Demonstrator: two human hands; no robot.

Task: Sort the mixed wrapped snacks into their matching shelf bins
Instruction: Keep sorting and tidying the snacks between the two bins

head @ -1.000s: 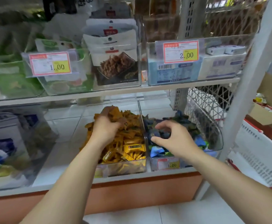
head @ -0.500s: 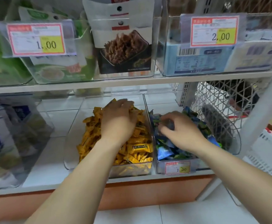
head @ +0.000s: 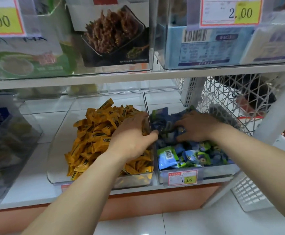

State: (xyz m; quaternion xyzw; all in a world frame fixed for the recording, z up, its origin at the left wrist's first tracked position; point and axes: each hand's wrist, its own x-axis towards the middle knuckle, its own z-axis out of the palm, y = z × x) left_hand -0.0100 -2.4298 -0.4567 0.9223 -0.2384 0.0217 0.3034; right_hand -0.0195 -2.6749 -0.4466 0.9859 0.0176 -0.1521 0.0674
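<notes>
Yellow wrapped snacks (head: 96, 133) are piled in a clear bin (head: 57, 177) on the lower shelf. To its right, a second clear bin (head: 214, 173) holds blue and green wrapped snacks (head: 189, 155). My left hand (head: 131, 136) lies on the right side of the yellow pile. Its fingers are stretched along the wall between the bins, and its thumb reaches over into the blue bin. My right hand (head: 196, 126) rests with spread fingers on the blue snacks at the back of that bin. Nothing shows in either hand.
A 1.00 price tag (head: 182, 178) hangs on the blue bin's front. The upper shelf (head: 138, 77) carries bins of boxed and bagged goods close above my hands. A wire mesh panel (head: 231, 95) and a white upright (head: 277, 112) close off the right. A clear bin (head: 6, 141) stands at left.
The view has moved closer to the lower shelf. My left hand slid right across the yellow pile to the dividing wall. My right hand stayed in the blue bin and spread its fingers.
</notes>
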